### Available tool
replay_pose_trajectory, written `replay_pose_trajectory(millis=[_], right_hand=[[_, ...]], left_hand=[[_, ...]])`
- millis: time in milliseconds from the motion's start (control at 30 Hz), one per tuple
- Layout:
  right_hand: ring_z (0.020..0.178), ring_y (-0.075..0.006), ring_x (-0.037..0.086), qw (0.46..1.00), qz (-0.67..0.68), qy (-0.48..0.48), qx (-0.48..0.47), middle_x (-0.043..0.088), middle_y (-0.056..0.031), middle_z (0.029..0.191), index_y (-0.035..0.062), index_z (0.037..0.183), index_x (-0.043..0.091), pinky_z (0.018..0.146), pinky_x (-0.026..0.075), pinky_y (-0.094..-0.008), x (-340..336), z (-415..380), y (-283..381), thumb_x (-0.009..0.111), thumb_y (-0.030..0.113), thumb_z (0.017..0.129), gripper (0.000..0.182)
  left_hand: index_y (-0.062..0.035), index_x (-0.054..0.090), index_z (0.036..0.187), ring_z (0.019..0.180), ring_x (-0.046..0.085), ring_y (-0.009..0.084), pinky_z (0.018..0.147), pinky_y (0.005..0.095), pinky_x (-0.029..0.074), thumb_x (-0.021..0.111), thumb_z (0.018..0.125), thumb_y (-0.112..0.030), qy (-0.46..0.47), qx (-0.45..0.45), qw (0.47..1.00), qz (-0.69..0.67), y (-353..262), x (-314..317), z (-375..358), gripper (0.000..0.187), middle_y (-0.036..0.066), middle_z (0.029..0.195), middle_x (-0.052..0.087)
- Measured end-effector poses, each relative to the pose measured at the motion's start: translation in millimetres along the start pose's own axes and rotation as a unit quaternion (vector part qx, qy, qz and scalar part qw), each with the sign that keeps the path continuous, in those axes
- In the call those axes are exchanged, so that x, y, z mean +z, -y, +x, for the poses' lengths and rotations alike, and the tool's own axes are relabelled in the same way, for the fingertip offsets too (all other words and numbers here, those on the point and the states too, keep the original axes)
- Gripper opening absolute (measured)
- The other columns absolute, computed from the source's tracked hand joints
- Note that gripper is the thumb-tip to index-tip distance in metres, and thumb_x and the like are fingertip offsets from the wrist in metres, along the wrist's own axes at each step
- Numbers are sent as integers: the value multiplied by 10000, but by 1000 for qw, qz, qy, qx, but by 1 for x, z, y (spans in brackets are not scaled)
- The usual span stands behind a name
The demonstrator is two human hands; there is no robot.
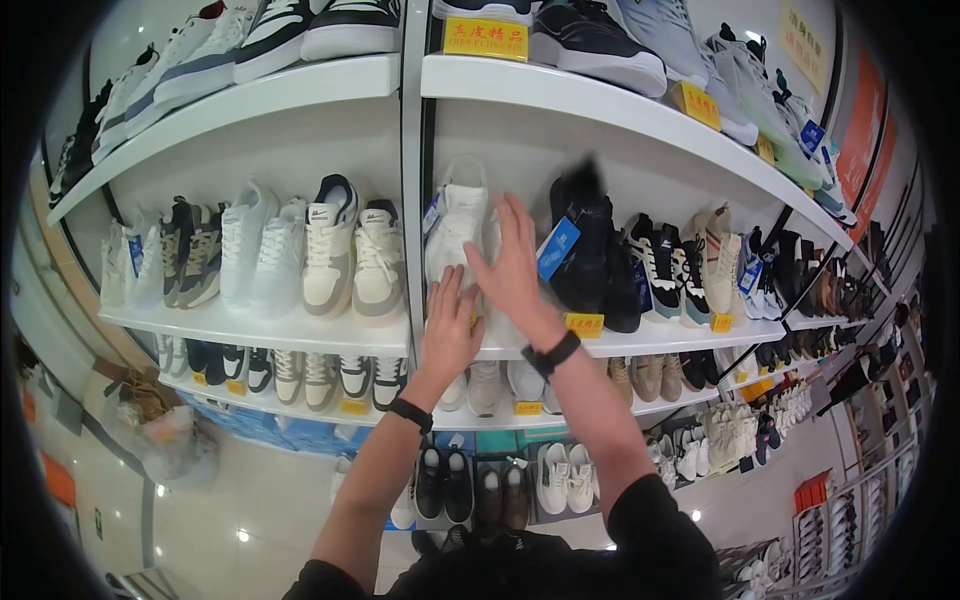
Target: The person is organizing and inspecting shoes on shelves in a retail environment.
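White shoes [461, 212], plain-looking, blue tag [432, 213] at 1 side — left hand [453, 328], right hand [513, 262], both open, contact unclear.

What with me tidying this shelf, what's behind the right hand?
Part of a white shoe shows below the right hand; whatever its palm covers cannot be seen.

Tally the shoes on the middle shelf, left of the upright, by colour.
White shoes: 4
Dark shoes with tan: 2
Cream-and-grey shoes: 2
Total: 8
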State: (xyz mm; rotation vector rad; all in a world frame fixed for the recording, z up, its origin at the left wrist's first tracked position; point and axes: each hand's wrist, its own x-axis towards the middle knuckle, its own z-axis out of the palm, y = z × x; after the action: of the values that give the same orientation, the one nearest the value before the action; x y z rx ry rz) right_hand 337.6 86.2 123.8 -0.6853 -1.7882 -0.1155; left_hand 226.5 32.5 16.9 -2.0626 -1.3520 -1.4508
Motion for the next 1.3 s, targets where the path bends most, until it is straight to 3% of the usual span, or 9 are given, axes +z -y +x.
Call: replay_pose_trajectory(millis=[167,233,533,667,833,1100,1200,1267,1300], right_hand=[[1385,-460,370,997,18,53,60,415,-274,1481,-29,1344,527,1130,357,-492,26,54,-29,779,202,786,654],[1270,-392,548,953,13,243,178,561,-275,1356,-20,1368,525,1058,452,-414,24,67,-42,814,269,755,737],[991,-350,703,954,95,134,252,718,-226,1029,-40,1111,632,868,534,-412,20,55,-52,831,233,747,497],[998,-333,708,952,110,83,275,721,-228,1032,-39,1115,628,860,535,-399,6,49,-60,829,211,764,476],[936,-203,687,919,298,-35,254,719,-133,1013,-41,1138,617,831,527,-325,-28,42,-66,793,112,826,390],[993,-118,631,869,391,-3,302,668,-62,1083,-20,1171,588,873,501,-274,-114,-15,6,747,37,872,343],[1000,-125,637,863,403,0,305,664,-48,1055,-16,1180,572,902,498,-274,-138,-38,28,740,6,870,353],[1073,-143,624,870,386,30,306,634,-110,1239,-15,1167,555,939,498,-287,-153,-57,39,734,-36,855,361],[1073,-143,624,866,389,36,314,634,-110,1239,-15,1167,555,939,498,-287,-155,-65,47,734,-36,855,361]], left_hand=[[63,463,1372,1450,322,474,1178,543,312,741,795,-45,2,-5,998,-64,1,-2,0,649,284,1547,334],[68,435,1399,1452,317,475,1180,523,314,745,808,-63,-8,-9,996,-86,2,-4,1,680,292,1548,325],[107,353,1439,1422,344,482,1153,476,361,793,810,-151,-51,-48,997,-31,-3,-3,2,810,323,1521,321],[81,303,1479,1438,322,474,1174,464,324,785,816,-153,-46,-60,996,-44,-7,-5,2,852,307,1554,290],[91,280,1492,1423,328,489,1150,468,364,777,838,-207,-67,-54,996,-29,-7,-7,1,874,330,1562,242],[48,279,1509,1444,319,457,1184,466,315,595,911,-89,-54,-94,992,-59,-5,-14,-12,690,257,1586,266],[48,262,1522,1470,311,403,1183,449,315,520,975,-113,-56,-118,966,-223,-21,-36,-24,626,239,1586,295],[26,241,1548,1450,357,333,1174,429,327,522,1003,-154,-51,-232,784,-573,-56,-64,-50,639,195,1585,331],[14,238,1555,1429,387,302,1162,417,341,560,991,-179,-23,-278,749,-602,-76,-82,-52,677,176,1578,350]])
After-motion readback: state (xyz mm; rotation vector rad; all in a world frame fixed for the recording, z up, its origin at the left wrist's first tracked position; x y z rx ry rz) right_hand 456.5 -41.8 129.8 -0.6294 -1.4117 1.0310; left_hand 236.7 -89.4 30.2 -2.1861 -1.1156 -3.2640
